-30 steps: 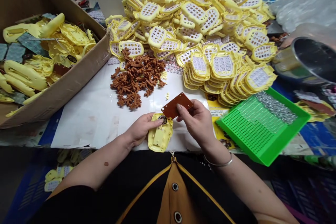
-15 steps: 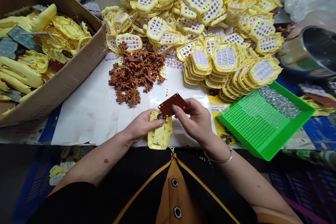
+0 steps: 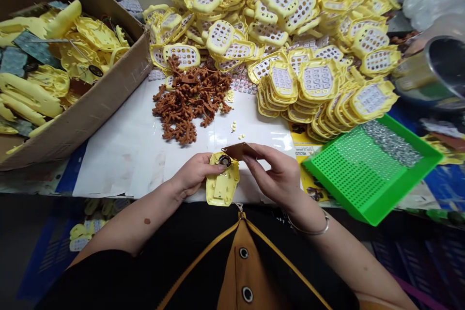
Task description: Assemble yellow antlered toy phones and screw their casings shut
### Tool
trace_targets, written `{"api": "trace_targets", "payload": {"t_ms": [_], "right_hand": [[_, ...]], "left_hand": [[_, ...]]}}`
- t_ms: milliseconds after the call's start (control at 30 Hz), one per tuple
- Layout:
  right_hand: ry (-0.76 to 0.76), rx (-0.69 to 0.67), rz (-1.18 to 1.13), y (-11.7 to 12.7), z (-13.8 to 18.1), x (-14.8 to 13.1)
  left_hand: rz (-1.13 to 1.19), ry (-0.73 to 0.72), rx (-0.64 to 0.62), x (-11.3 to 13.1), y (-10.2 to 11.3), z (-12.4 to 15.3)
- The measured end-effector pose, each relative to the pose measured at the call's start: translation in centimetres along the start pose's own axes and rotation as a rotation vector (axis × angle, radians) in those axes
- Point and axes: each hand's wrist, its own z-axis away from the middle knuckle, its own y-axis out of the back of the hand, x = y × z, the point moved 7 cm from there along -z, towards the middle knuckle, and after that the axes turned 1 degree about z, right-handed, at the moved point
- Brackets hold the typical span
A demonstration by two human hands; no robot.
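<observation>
My left hand (image 3: 196, 172) grips a yellow plastic shell (image 3: 221, 189) by its left side, inner face up. The thumb lies by a round black speaker (image 3: 224, 160) at the shell's far end. Between thumb and fingers, my right hand (image 3: 274, 172) pinches a brown circuit board (image 3: 238, 151), tilted so that it shows nearly edge-on. The board's left end hangs just over the speaker end of the shell; whether they touch I cannot tell. Beyond the hands lie a heap of small brown plastic parts (image 3: 191, 99) and a few tiny yellow pieces (image 3: 234, 127).
A cardboard box (image 3: 119, 75) of yellow shells stands at left. Piled yellow covers (image 3: 279, 0) fill the back, with stacked covers (image 3: 316, 77) nearer. At right are a green perforated tray (image 3: 341, 169) holding small metal screws (image 3: 394, 145) and a metal pot (image 3: 417, 77).
The circuit board has tipped from showing its broad face to nearly edge-on, as my right hand turned and shifted slightly right. More of the speaker shows. My left hand still holds the shell.
</observation>
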Motion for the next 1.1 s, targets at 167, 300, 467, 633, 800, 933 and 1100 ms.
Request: {"api": "trace_targets", "payload": {"t_ms": [167, 300, 467, 633, 800, 933, 1100], "right_hand": [[0.020, 0.056, 0.067, 0.3, 0.3, -0.3], [0.046, 0.147, 0.110, 0.7, 0.4, -0.5], [0.235, 0.011, 0.137, -0.5, 0.2, -1.2], [0.227, -0.026, 0.110, -0.6, 0.4, -0.4], [0.299, -0.020, 0.192, -0.7, 1.5, -0.5], [0.442, -0.023, 0.302, -1.5, 2.8, -1.1], [0.638, -0.063, 0.436, -2.5, 4.0, -2.1]], "left_hand": [[-0.001, 0.013, -0.017, -0.1, -0.2, 0.3], [-0.021, 0.034, -0.017, -0.3, -0.3, 0.4], [-0.032, -0.027, -0.024, 0.0, -0.4, 0.4], [-0.003, -0.004, 0.010, -0.2, 0.1, 0.3], [0.003, -0.049, 0.024, 0.2, 0.1, 0.1], [0.012, -0.124, 0.091, 0.8, 0.2, 0.0], [0.033, -0.182, 0.134, 1.3, 0.3, 0.2]]}}
